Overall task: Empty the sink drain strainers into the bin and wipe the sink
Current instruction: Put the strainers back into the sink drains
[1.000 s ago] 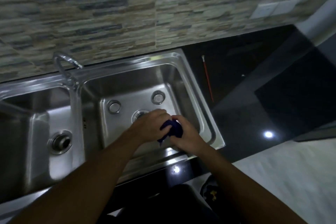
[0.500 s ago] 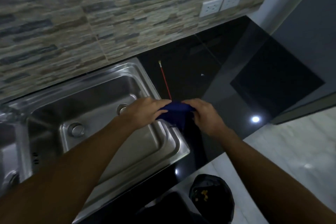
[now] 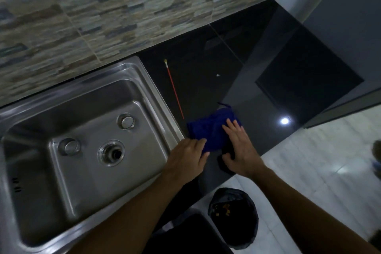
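Left hand [image 3: 188,156] knuckles up, right hand [image 3: 240,150] flat.

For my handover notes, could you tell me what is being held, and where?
The blue cloth: left hand fingers pinch its near-left edge; right hand presses flat on it.

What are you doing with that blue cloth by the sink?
A person has a blue cloth lying on the black counter right beside the sink. The right hand presses flat on it, and the left hand touches its near edge. The sink's drain is open, and the bin on the floor holds scraps.
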A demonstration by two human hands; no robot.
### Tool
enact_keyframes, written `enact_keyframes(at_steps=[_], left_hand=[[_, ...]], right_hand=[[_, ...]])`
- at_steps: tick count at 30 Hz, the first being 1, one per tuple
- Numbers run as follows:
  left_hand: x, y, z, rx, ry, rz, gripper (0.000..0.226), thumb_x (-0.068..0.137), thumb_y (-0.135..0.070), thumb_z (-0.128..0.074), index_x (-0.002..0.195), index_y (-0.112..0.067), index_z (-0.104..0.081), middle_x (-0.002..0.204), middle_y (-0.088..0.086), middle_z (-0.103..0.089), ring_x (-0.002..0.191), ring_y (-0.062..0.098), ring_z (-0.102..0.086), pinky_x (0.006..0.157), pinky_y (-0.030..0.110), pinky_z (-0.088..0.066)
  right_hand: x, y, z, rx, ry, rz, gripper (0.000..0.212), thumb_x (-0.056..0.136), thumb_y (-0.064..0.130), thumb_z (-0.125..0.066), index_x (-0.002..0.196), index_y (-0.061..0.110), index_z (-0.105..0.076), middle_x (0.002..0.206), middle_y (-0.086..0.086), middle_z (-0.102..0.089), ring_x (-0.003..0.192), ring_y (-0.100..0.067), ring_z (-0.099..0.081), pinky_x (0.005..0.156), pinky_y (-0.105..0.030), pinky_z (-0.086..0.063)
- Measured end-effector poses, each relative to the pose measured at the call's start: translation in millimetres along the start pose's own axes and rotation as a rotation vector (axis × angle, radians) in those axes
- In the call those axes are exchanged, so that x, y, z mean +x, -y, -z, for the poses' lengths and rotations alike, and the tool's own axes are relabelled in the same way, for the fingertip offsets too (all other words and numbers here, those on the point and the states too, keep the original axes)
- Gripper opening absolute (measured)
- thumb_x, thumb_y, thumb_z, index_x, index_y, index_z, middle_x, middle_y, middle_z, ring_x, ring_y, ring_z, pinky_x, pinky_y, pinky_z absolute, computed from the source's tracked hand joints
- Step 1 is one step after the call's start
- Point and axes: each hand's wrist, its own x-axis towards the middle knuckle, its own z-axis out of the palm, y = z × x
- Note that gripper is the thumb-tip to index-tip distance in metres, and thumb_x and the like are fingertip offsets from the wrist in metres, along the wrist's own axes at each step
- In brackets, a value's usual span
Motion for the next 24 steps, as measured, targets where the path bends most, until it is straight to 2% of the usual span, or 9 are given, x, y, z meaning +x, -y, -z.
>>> enact_keyframes(at_steps=[2,4,6,8,11,14,18,24], left_hand=[[5,1,-5,0.041,-0.075,0.007,0.048,0.097,-0.03,-0.05,0.137,-0.006,-0.056,0.129,0.015,-0.063,0.116,0.034,-0.061,0.103,0.043,-0.049],[10,3,-9,0.068,-0.003,0.039,0.056,0.102,-0.03,-0.042,0.152,-0.005,-0.037,0.157,0.018,-0.039,0.145,0.033,-0.038,0.123,0.044,-0.028],[14,8,-14,0.115,0.134,0.071,0.062,0.106,-0.033,-0.03,0.159,-0.005,-0.013,0.168,0.014,-0.01,0.157,0.027,-0.008,0.129,0.043,-0.006],[16,12,-17,0.175,0.193,0.087,0.063,0.107,-0.035,-0.025,0.159,-0.006,-0.004,0.169,0.012,0.001,0.157,0.026,0.002,0.129,0.043,-0.001],[19,11,-16,0.137,0.241,0.123,0.064,0.108,-0.036,-0.027,0.159,-0.007,-0.001,0.169,0.011,0.004,0.157,0.025,0.003,0.129,0.042,-0.003],[25,11,-7,-0.088,0.289,0.195,0.068,0.107,-0.031,-0.04,0.16,-0.012,-0.004,0.17,0.004,0.005,0.157,0.019,0.003,0.128,0.036,-0.006],[12,26,9,-0.255,0.194,0.226,0.063,0.106,-0.027,-0.043,0.16,-0.019,-0.012,0.17,-0.004,-0.005,0.156,0.012,-0.005,0.128,0.033,-0.011],[-44,91,28,-0.267,0.04,0.381,0.058,0.104,-0.038,-0.042,0.156,-0.016,-0.03,0.166,0.002,-0.024,0.155,0.016,-0.019,0.126,0.038,-0.021]], right_hand=[[9,12,-11,-0.031,-0.024,-0.011,0.082,0.09,0.034,-0.051,0.16,0.014,-0.013,0.169,-0.003,-0.003,0.156,-0.019,0.008,0.127,-0.047,0.002],[20,24,-19,-0.115,-0.043,-0.041,0.07,0.101,0.04,-0.035,0.161,0.015,-0.009,0.168,-0.002,0.002,0.156,-0.02,0.01,0.126,-0.044,0.007],[25,28,-25,-0.208,-0.063,-0.077,0.065,0.105,0.043,-0.026,0.161,0.015,-0.009,0.168,-0.002,0.002,0.156,-0.02,0.008,0.125,-0.042,0.008],[25,27,-26,-0.28,-0.062,-0.085,0.064,0.106,0.044,-0.023,0.16,0.014,-0.01,0.168,-0.005,-0.001,0.156,-0.022,0.004,0.126,-0.043,0.004],[26,28,-24,-0.293,-0.052,-0.085,0.064,0.105,0.044,-0.024,0.16,0.013,-0.012,0.168,-0.007,-0.004,0.156,-0.024,0.0,0.127,-0.045,-0.001],[28,36,-24,-0.288,-0.041,-0.129,0.063,0.105,0.039,-0.027,0.16,0.011,-0.011,0.168,-0.01,-0.003,0.156,-0.026,0.001,0.127,-0.044,0.001],[25,64,-26,-0.15,-0.113,-0.088,0.071,0.094,0.017,-0.044,0.159,0.007,-0.016,0.168,-0.014,-0.004,0.156,-0.025,0.003,0.127,-0.042,0.002],[34,131,-55,0.028,-0.125,0.101,0.068,0.092,0.009,-0.04,0.157,0.006,-0.02,0.168,-0.014,-0.002,0.156,-0.025,0.001,0.127,-0.044,-0.008]])
